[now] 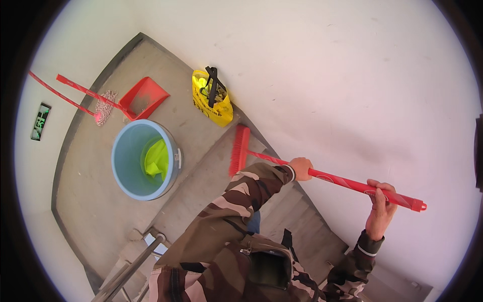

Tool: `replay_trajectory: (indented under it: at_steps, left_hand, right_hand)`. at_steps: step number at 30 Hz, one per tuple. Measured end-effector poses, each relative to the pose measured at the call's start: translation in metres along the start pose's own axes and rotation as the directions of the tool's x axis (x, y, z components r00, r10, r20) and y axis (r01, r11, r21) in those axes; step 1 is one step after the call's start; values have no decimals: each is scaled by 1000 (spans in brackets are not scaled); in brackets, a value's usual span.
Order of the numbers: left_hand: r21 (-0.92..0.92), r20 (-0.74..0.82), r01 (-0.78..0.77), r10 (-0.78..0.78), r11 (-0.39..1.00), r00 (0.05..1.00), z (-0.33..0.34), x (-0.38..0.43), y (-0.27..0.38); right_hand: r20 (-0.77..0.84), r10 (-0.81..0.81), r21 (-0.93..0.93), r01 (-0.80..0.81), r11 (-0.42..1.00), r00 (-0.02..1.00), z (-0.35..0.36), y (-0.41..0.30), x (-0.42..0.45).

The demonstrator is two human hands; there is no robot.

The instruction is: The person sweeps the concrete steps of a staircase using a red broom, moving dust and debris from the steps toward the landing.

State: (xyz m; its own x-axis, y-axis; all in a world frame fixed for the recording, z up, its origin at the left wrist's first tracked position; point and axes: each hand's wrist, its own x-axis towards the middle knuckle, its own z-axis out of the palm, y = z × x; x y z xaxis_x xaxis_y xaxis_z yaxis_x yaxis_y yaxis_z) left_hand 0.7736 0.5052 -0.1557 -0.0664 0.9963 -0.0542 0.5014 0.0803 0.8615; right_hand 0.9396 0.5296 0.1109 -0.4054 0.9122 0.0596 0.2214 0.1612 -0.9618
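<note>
A red push broom reaches across the view, its handle slanting down to the right. Its bristles face left, at the edge of a stair step. My left hand is closed round the middle of the handle. Near the capped end, my right hand grips the same handle, with the thumb along its near side. A yellow bag with black straps stands by the wall just above the broom head, with yellow-green items inside. Left of the broom stands a blue bucket holding a yellow-green cloth.
A red long-handled dustpan holding some debris lies on the landing beside a mop. Stairs descend below the broom, alongside the white wall. A metal handrail is at the lower left. An exit sign hangs on the left wall.
</note>
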Motion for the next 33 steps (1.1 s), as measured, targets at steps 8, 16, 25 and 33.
replay_trajectory:
  at_steps: [8, 16, 25, 33]
  left_hand:
    - [-4, -65, 8, -8, 1000, 998, -22, -34, 32]
    - [47, 142, -84, 76, 995, 987, -8, -26, 2]
    - [63, 203, -19, 6, 998, 979, -37, -42, 4]
    - [83, 301, -90, 61, 992, 952, -11, -57, 30]
  right_hand:
    - [-29, -86, 7, 86, 996, 996, -9, -27, -7]
    - [-181, 4, -18, -7, 1000, 984, -2, 2, -26]
    - [-195, 37, 16, -35, 999, 980, 14, 13, -42]
    - [-223, -14, -34, 7, 999, 975, -20, -15, -73]
